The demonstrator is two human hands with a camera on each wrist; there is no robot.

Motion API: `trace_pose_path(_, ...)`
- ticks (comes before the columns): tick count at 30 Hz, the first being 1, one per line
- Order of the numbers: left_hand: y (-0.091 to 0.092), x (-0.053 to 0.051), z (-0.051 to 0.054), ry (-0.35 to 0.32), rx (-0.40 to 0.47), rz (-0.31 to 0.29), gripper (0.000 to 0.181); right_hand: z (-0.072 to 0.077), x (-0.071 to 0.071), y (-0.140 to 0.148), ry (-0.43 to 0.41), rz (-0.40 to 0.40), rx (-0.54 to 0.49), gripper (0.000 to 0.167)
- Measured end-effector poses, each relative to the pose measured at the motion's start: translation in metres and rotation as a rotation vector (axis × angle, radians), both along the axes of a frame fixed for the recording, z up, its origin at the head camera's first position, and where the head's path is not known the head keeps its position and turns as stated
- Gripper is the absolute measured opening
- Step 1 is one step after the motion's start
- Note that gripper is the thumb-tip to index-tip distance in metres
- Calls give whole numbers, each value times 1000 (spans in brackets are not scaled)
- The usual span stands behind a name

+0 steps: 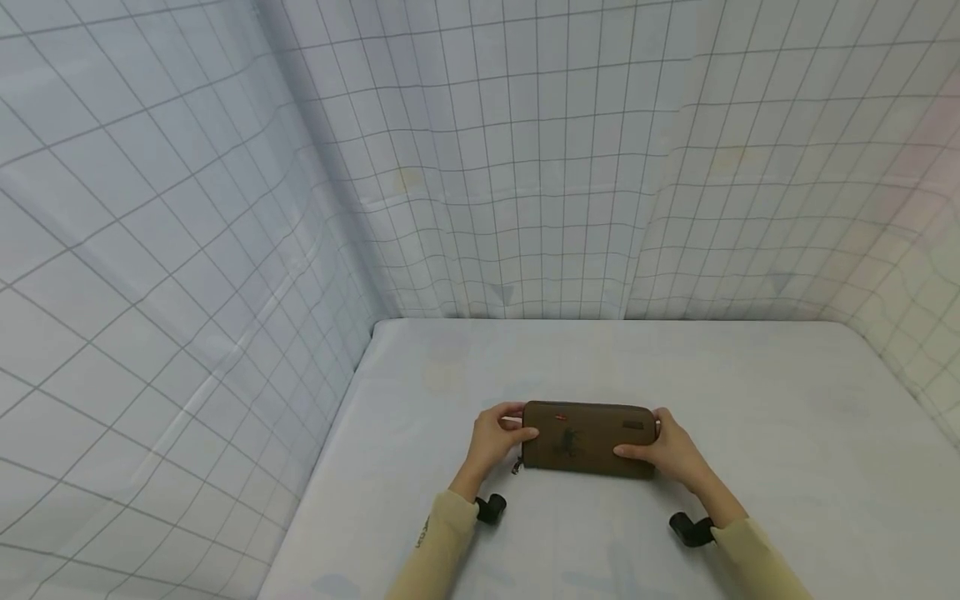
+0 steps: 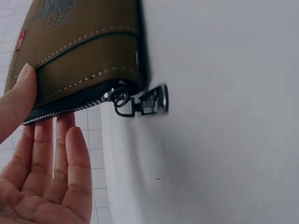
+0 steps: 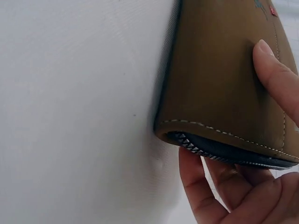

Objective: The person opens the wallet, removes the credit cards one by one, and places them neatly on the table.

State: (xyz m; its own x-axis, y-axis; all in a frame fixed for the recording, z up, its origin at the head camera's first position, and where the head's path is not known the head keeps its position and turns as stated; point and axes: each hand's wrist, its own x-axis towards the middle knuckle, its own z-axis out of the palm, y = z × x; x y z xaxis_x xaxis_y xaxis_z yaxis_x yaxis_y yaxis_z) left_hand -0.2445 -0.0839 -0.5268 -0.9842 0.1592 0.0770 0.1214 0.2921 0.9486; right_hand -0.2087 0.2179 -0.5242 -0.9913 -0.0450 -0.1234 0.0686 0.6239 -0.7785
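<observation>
A long brown zip-around wallet [image 1: 588, 440] is held lengthwise between both hands over the white table. Its face bears a small red tab and a dark emblem. My left hand [image 1: 492, 437] grips the left end, thumb on the front and fingers behind. In the left wrist view, the zipper pull [image 2: 152, 100] dangles from the corner of the wallet. The right end is in my right hand [image 1: 673, 454], its thumb lying across the front face. White stitching and part of the zipper [image 3: 191, 144] show along that end in the right wrist view. The wallet's back is hidden.
The white tabletop [image 1: 420, 358] extends around the hands. Grid-patterned white curtains [image 1: 510, 167] hang behind the table and along both sides. A dark wrist camera [image 1: 492, 508] is strapped to the left wrist, another camera [image 1: 690, 530] to the right.
</observation>
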Motion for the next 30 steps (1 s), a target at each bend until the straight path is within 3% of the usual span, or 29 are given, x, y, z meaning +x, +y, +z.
trace_pose_path(4,1,-1,2,26,30,14,46,1,-1,0,39,12,-9,92)
trace_pose_path(9,2,-2,2,82,75,17,44,2,-2,0,109,15,-20,78)
trace_pose_path(15,-6,-2,-2,83,39,-18,41,-1,-3,1,191,46,-4,74)
trace_pose_path(21,-22,1,-8,18,-83,-60,35,-5,-4,3,218,76,-23,67)
trace_pose_path(25,-25,5,-12,16,-237,-30,28,-5,-2,4,215,85,-35,65)
trace_pose_path(30,-19,11,-8,-27,-461,10,31,-7,-1,5,226,97,-47,61)
